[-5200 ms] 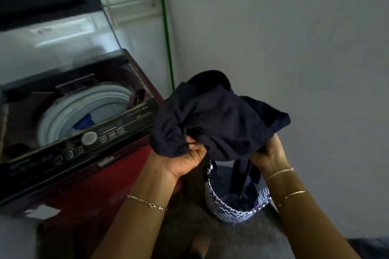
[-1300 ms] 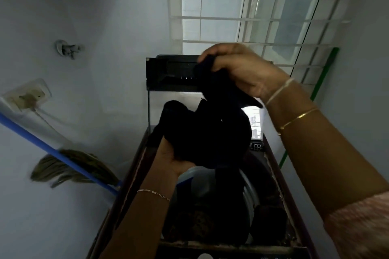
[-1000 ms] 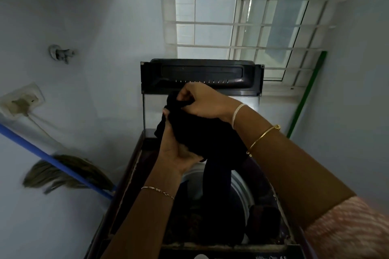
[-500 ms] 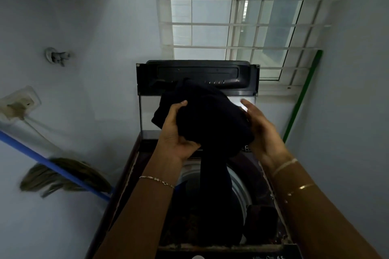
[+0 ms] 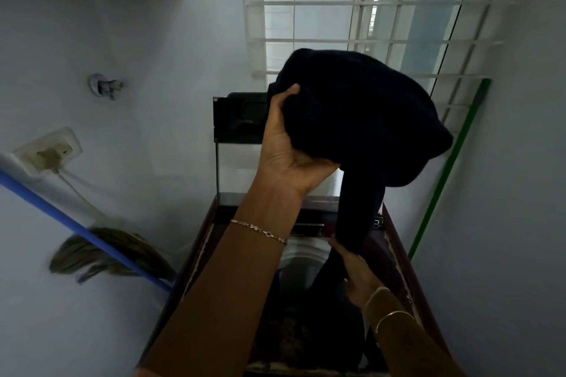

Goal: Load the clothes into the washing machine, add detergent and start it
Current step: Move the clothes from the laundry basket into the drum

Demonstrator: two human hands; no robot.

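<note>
Left hand (image 5: 284, 147) clutches the bunched dark garment (image 5: 352, 119) high over the washing machine (image 5: 398, 257), letting its tail hang toward the drum; right hand (image 5: 356, 272), lower and nearer, seemingly guides that tail; its grip cannot be told.

Behind the left hand (image 5: 288, 150), a thin silvery chain bracelet (image 5: 260, 229) with small pale links circles the wrist. The right wrist carries two: a whitish thread-like band (image 5: 375, 295) nearer the right hand (image 5: 355, 272), then a slim gold bangle (image 5: 393, 315).
</note>
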